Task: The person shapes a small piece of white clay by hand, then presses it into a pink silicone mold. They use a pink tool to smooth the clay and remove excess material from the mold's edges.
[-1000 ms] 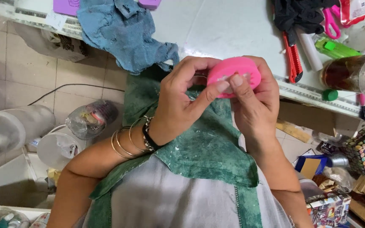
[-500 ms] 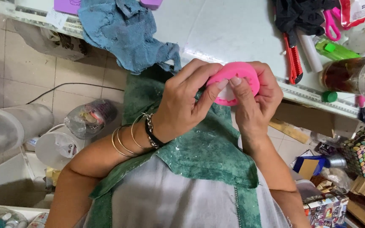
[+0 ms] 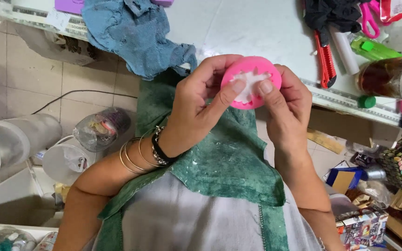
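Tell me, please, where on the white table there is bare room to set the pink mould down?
The widest bare patch of the white table lies between the blue cloth and the red utility knife, just beyond the pink mould. The right end is crowded: black fabric, a white tube, a green marker and a bottle.

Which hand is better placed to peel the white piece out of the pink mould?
Probably the right hand: its thumb lies on the white piece at the rim, while the left hand cups the pink mould from behind and presses its thumb on it.
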